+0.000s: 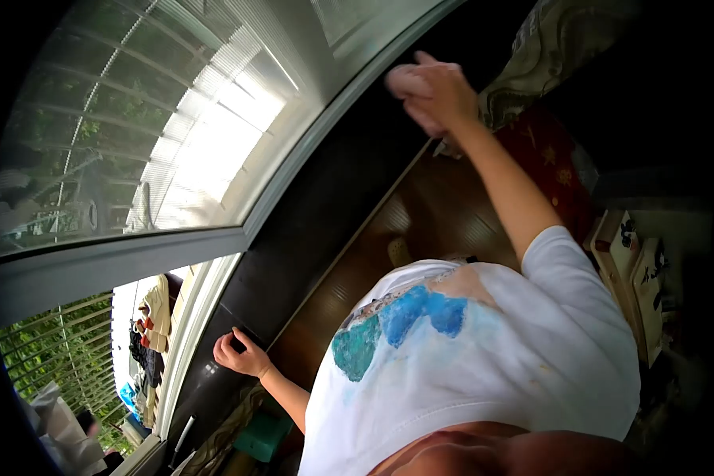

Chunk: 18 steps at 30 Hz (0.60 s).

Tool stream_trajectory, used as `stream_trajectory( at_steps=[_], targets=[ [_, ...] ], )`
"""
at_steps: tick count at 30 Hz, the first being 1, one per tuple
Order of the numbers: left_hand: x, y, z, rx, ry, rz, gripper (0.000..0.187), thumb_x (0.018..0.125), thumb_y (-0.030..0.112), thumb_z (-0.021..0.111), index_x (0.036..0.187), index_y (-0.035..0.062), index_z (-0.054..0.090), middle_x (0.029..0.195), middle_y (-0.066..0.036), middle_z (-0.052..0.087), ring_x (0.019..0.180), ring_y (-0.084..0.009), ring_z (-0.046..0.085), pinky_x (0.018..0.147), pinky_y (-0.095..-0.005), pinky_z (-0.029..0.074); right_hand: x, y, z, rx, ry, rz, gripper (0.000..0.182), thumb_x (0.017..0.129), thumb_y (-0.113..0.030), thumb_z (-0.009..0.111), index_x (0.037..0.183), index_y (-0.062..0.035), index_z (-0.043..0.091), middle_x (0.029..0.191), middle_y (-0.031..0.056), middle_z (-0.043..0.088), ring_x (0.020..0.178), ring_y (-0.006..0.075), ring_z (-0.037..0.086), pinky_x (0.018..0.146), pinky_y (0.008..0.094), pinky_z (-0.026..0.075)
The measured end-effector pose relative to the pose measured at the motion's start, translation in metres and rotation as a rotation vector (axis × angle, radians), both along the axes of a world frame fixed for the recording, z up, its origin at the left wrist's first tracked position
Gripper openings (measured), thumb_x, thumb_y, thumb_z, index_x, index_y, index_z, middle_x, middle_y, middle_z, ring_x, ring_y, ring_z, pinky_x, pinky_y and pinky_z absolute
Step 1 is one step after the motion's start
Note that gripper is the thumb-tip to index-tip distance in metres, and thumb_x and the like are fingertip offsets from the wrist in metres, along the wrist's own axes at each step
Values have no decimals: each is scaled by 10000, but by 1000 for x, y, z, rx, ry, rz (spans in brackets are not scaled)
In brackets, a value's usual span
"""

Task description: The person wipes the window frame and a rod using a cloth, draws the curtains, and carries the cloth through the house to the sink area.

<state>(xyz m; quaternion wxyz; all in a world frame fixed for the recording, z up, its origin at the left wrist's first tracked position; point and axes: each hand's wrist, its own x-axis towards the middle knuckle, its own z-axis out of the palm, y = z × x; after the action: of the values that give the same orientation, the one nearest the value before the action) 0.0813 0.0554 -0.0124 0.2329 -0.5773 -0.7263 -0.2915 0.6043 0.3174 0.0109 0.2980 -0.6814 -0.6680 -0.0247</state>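
Observation:
My left hand [244,355] rests on the dark window sill [274,266], close to the white window frame, with its fingers slightly bent and apart and nothing visible in them. My right hand [450,97] is raised at the far end of the sill, closed around a crumpled pale pink cloth [409,81]. Motion blurs the cloth, and part of it bulges out below the fingers. Left of the sill, a grey-framed window pane [206,143] shows bars and bright light through the glass.
Through the open window gap, several clothes and other items [152,325] lie outside beside a metal grille [63,341]. A patterned curtain [547,47] hangs beyond my right hand. A red cloth with gold motifs [543,163] and a green box [262,436] are near the brown floor [444,210].

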Motion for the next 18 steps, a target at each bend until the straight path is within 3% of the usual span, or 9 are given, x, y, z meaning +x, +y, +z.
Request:
stream_trajectory(
  at_steps=[3, 6, 8, 9, 10, 12, 14, 17, 18],
  targets=[
    [31, 13, -3, 105, -98, 20, 92, 833, 56, 695, 842, 13, 614, 909, -97, 599, 908, -278, 549, 812, -403, 441, 59, 32, -1, 86, -127, -91, 280, 801, -260, 658, 1075, -209, 685, 1320, 56, 574, 1142, 304, 555, 939, 380, 472],
    [104, 46, 10, 124, -269, -129, 52, 839, -9, 652, 865, -4, 607, 951, -130, 589, 897, -289, 552, 797, -392, 450, 56, 39, 26, -166, -351, -163, 258, 755, -287, 695, 982, -163, 687, 947, 82, 685, 1102, 285, 566, 826, 432, 423],
    [159, 73, 15, 87, -406, -274, 76, 822, -37, 643, 875, 2, 606, 967, -135, 583, 899, -296, 553, 801, -389, 450, 35, 45, 18, -123, -440, -222, 315, 732, -324, 714, 946, -96, 677, 909, 112, 660, 1057, 283, 542, 840, 454, 414],
    [187, 88, 15, 62, -436, -353, 96, 809, -46, 644, 878, 9, 605, 966, -134, 581, 905, -298, 554, 808, -388, 451, 16, 30, 39, -141, -348, -164, 315, 713, -306, 731, 939, -93, 675, 923, 117, 644, 1022, 272, 542, 842, 425, 424],
    [215, 102, 15, 35, -464, -432, 117, 795, -54, 645, 881, 16, 605, 966, -134, 579, 912, -300, 556, 814, -387, 452, 19, 31, 7, -131, -260, -27, 345, 683, -283, 751, 961, -98, 666, 944, 109, 633, 980, 264, 551, 856, 412, 425],
    [279, 133, 23, 7, -477, -577, 133, 774, -48, 673, 854, 22, 592, 989, -132, 577, 921, -286, 568, 835, -376, 451, 41, 18, -9, 141, -136, 322, 427, 642, -312, 771, 1012, -142, 643, 991, 54, 623, 934, 266, 571, 869, 414, 449],
    [314, 159, 22, -2, -485, -655, 148, 765, -41, 685, 855, 29, 590, 991, -128, 574, 921, -288, 569, 822, -377, 456, 60, 26, -7, 52, 58, 407, 456, 630, -353, 776, 1022, -160, 645, 1037, 35, 610, 971, 270, 552, 879, 403, 454],
    [355, 193, 14, -8, -474, -642, 144, 772, -31, 689, 855, 33, 590, 994, -130, 578, 916, -285, 569, 813, -368, 458, 130, 63, -5, 9, -10, 309, 480, 637, -332, 774, 1080, -199, 647, 1146, 16, 602, 1065, 260, 545, 828, 380, 504],
    [365, 201, 11, -31, -471, -602, 140, 778, -25, 689, 858, 33, 590, 996, -133, 580, 916, -284, 567, 813, -367, 457, 163, 85, -14, 58, -69, 272, 470, 634, -357, 772, 1044, -162, 654, 1126, 37, 605, 1056, 274, 517, 900, 383, 457]
  ],
)
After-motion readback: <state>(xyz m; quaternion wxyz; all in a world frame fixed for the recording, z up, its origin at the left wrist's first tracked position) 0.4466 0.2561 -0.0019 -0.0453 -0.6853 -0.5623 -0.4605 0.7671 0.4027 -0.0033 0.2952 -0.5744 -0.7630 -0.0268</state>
